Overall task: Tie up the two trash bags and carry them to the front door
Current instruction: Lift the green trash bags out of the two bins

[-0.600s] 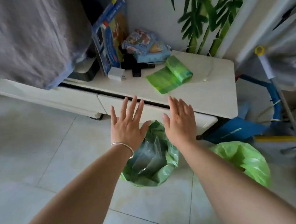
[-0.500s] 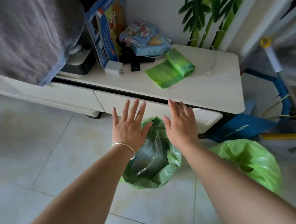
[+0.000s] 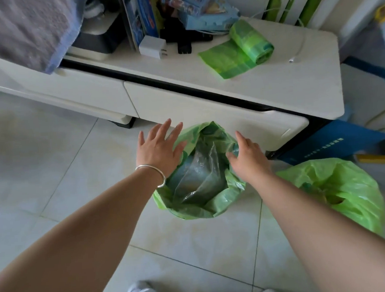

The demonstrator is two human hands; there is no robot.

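step: gathering the rim of the open trash bag (image 3: 198, 179) for a knot, by my read; neither bag tied yet.
how to: pinch opposite rim edges, pull up and together, keep the clear plastic inside below the grip.
left hand (image 3: 158, 148): fingers spread flat, at the bag's near-left rim, holding nothing.
right hand (image 3: 247, 156): fingers curled onto the right rim; firm grip or not, cannot tell.
second bag (image 3: 338, 193): on the floor right of the right hand, mouth open.
roll of bags (image 3: 242, 48): on the tabletop beyond both hands.

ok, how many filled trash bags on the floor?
2: open bag between the left hand and right hand; second bag to its right, by the blue box.
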